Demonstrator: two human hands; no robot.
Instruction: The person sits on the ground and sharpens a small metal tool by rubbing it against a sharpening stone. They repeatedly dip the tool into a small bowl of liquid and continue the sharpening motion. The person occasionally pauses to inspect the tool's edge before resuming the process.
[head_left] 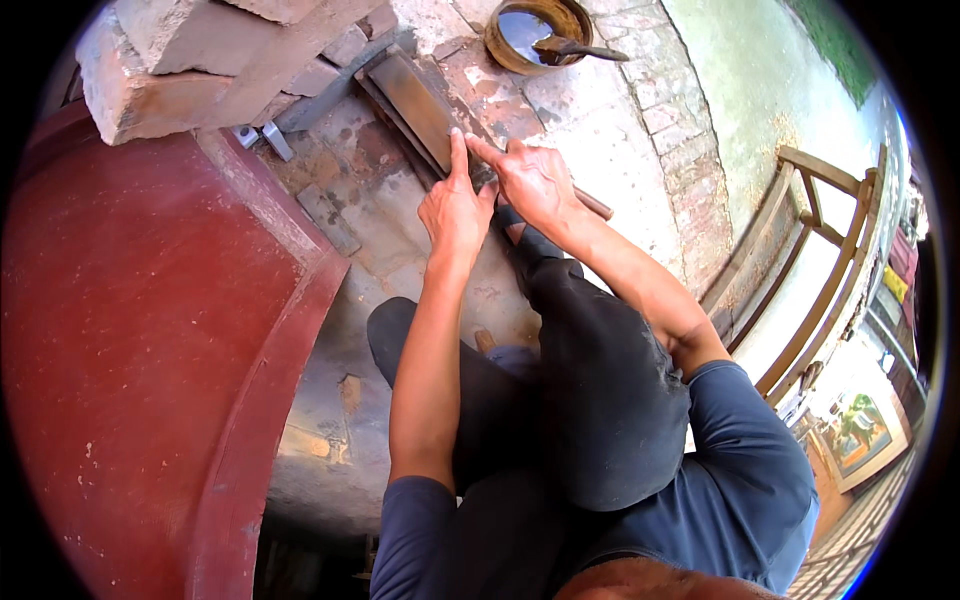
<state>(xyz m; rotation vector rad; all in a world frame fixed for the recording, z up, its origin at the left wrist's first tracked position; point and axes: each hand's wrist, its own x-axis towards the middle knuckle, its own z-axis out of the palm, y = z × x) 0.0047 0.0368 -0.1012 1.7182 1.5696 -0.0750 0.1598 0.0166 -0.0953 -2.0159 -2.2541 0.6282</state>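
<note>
A long rectangular brown block (412, 95), like a sharpening stone, lies on a dark base on the paving. My left hand (452, 210) is at its near end, index finger stretched onto it, other fingers curled; what they hold is hidden. Beside it, my right hand (530, 185) grips a tool with a round wooden handle (595, 205) sticking out to the right, index finger pointing toward the left fingertip. The tool's working end is mostly hidden by my fingers. My dark-clad knee (610, 390) and foot are just below my hands.
A bowl of liquid (520, 33) with a brush across it stands beyond the block. Stacked bricks (170, 100) and a small metal fitting (276, 140) are at upper left. A red panel (130, 320) fills the left. A wooden frame (820, 280) stands at right, near a framed picture (860, 435).
</note>
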